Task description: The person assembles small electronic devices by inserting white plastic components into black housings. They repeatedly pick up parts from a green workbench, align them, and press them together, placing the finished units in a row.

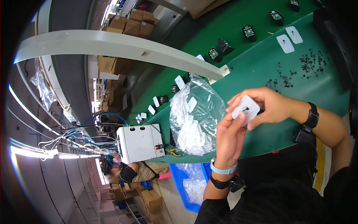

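You pinch the white plate (246,108) between both hands: left hand (229,136) props its lower edge, right hand (266,106) grips from 3 o'clock, face toward you. Bag of plates (195,119) sits at 9 o'clock on the tabletop (257,71), within reach.

A small white plastic plate (245,108), roughly square with rounded corners, is held up above the green bench (261,74), pinched between both hands. Its flat face is turned toward the camera and tilted slightly. A small dark screw or hole shows near the middle of that face.
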The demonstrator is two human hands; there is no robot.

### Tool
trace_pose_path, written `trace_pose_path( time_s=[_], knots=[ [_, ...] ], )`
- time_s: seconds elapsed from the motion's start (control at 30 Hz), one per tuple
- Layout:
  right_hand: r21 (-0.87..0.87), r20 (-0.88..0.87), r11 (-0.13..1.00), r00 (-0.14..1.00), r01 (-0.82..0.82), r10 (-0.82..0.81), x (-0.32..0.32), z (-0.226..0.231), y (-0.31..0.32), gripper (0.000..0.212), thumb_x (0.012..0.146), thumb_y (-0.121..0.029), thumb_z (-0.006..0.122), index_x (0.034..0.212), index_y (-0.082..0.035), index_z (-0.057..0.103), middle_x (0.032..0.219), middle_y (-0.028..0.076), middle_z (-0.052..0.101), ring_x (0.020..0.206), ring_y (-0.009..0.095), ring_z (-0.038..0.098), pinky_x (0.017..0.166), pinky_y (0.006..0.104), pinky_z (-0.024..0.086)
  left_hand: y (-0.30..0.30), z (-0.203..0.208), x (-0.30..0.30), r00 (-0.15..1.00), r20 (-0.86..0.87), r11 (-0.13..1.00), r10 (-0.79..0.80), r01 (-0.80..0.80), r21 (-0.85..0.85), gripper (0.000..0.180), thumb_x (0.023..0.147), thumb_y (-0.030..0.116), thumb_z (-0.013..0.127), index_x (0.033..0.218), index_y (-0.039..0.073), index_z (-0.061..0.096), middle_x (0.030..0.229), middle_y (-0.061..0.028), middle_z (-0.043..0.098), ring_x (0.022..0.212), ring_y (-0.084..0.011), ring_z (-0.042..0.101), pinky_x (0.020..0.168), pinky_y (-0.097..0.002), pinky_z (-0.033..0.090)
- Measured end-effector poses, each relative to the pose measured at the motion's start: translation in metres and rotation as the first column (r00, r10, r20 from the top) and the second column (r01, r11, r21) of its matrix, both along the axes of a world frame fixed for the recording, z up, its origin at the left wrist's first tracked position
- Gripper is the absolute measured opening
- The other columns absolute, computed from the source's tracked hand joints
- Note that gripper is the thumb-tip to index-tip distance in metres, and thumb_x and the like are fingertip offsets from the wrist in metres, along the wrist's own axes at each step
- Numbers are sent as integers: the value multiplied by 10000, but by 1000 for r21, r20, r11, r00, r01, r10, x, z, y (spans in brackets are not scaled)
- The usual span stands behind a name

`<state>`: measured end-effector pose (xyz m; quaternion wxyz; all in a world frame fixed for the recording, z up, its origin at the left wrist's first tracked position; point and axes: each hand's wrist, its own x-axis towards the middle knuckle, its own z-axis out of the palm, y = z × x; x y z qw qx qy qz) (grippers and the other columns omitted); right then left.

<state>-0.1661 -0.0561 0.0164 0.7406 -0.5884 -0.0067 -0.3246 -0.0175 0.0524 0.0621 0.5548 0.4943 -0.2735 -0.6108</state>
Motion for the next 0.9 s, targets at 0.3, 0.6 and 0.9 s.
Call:
trace_pose_path(
  time_s=[0.3,0.6,0.9],
  knots=[
    [310,-2,950,999,43,-44,-9,18,-13,697,819,-38,787,1414,-30,425,1244,123,625,1141,178,608,981,328,506,-92,-12,342,116,931,877,346,-392,-277,267,856,251,733,924,2,665,806,-68,656,710,-146,594,649,-266,458],
    [315,25,945,995,87,-100,-23,1,-30,610,810,-32,789,1343,-12,493,1189,89,609,1109,167,607,921,312,530,-157,-66,424,-47,924,724,-378,-637,264,674,787,501,714,1077,-105,667,1125,-300,666,1052,-422,657,931,-447,513],
    [256,35,964,996,70,-81,-18,-1,-30,653,789,-31,809,1363,24,503,1115,49,580,1053,143,606,941,301,514,-91,-23,350,108,871,830,479,-378,-410,366,810,109,729,1093,-20,537,985,-117,650,831,-179,610,731,-283,491]
  ],
)
